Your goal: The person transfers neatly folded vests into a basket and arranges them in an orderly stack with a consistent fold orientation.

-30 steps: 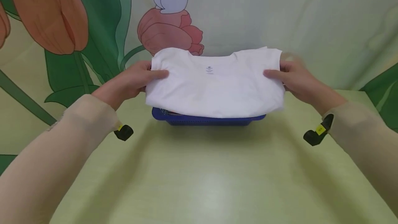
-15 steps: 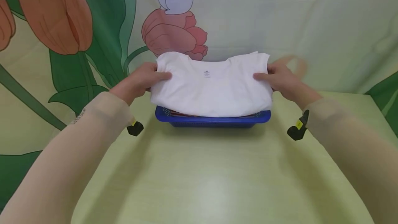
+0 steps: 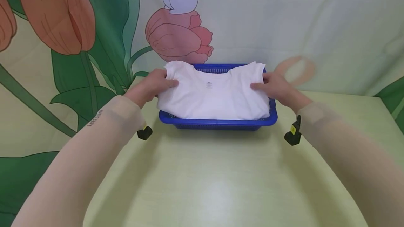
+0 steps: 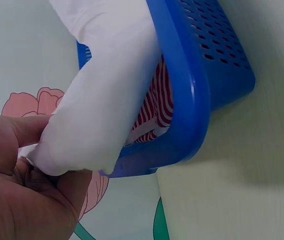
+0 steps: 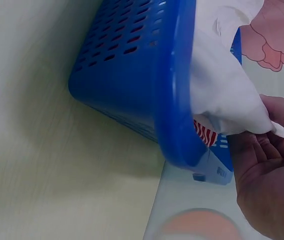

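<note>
A folded white T-shirt [image 3: 214,97] with a small printed neck label lies across the opening of a blue plastic basket [image 3: 221,123]. My left hand [image 3: 154,84] pinches the shirt's left side, thumb on top and fingers underneath. On the opposite side my right hand [image 3: 277,86] grips the shirt the same way. Both wrist views show the cloth sagging inside the rim between the hands. Under it, red-and-white striped cloth [image 4: 154,102] shows inside the basket in the left wrist view. Most of the basket's contents are hidden by the shirt.
The basket stands on a pale green table [image 3: 208,171], near its back edge. Behind rises a curtain [image 3: 252,20] printed with tulips and a white animal. A small black device with a yellow tag [image 3: 293,132] sits at each cuff.
Both hands have come closer together and lowered the white T-shirt down into the basket's opening. The basket's back rim now shows behind the collar.
</note>
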A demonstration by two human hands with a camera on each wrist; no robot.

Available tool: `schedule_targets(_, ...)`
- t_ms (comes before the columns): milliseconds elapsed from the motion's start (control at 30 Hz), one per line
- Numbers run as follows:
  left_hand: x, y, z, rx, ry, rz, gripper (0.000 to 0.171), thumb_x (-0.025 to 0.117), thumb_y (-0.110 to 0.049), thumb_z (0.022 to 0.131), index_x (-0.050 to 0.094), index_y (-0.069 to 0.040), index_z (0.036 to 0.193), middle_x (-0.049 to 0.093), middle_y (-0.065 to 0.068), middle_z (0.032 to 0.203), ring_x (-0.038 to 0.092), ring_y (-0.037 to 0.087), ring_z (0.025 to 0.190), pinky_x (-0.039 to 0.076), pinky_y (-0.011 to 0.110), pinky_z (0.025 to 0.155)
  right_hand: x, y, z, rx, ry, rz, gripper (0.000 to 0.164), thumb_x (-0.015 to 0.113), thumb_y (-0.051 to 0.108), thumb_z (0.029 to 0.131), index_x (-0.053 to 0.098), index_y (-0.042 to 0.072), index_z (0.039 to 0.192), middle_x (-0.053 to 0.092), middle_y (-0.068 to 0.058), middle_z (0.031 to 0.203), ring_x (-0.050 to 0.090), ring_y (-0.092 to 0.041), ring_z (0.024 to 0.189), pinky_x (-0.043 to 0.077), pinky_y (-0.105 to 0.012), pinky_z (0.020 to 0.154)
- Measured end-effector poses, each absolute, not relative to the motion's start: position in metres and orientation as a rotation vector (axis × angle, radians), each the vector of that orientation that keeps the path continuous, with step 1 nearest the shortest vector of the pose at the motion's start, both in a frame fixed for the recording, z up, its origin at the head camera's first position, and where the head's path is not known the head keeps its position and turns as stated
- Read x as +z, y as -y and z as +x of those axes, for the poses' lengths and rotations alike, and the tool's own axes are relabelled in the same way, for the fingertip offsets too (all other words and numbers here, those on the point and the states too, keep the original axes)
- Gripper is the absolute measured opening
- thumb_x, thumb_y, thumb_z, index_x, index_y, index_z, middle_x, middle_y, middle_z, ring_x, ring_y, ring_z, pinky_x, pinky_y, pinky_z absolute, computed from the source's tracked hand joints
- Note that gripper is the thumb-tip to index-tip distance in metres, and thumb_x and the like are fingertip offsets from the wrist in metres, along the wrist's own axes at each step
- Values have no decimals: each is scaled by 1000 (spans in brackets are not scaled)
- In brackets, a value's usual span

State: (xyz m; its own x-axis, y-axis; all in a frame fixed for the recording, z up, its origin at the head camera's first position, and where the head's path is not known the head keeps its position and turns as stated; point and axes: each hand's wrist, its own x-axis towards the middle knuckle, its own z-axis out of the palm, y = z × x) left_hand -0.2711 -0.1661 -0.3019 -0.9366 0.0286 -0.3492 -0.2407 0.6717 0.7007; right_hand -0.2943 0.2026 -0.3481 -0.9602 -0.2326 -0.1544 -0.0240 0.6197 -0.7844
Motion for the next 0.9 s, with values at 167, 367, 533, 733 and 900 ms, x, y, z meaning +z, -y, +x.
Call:
schedule_targets(167,-310,164,-274,1093,-2574,-174,53,54,-24,96,30,0,137,41,12,126,47,26,104,47,40,84,-351,-202,-295,-1128,-2683,-239,41,63,33,91,51,4,117,55,-11,107,49,-23,90,43,-31,76)
schedule_targets(367,-317,164,-277,1040,-2618,-183,54,53,-25,97,28,0,138,39,14,131,45,27,107,46,43,86,-352,-199,-294,-1107,-2724,-259,36,62,32,91,53,4,112,55,-10,101,48,-23,87,42,-31,72)
schedule_targets(533,-321,158,-278,955,-2645,-216,58,51,-27,98,24,0,141,34,16,137,43,29,112,44,45,89,-353,-199,-295,-1019,-2791,-296,31,62,32,91,50,4,93,48,-9,83,44,-24,79,37,-31,63)
schedule_targets(733,-323,154,-280,944,-2684,-245,58,48,-27,99,21,-2,143,28,15,143,38,30,121,37,45,96,-352,-199,-295,-1020,-2795,-313,28,61,30,92,53,5,101,52,-9,91,46,-24,82,40,-32,67)
schedule_targets(900,-328,155,-282,931,-2705,-260,57,49,-27,99,23,-3,143,29,14,143,37,28,122,36,44,97,-349,-197,-293,-968,-2832,-339,27,61,30,92,51,5,91,49,-8,81,45,-23,77,38,-31,63)
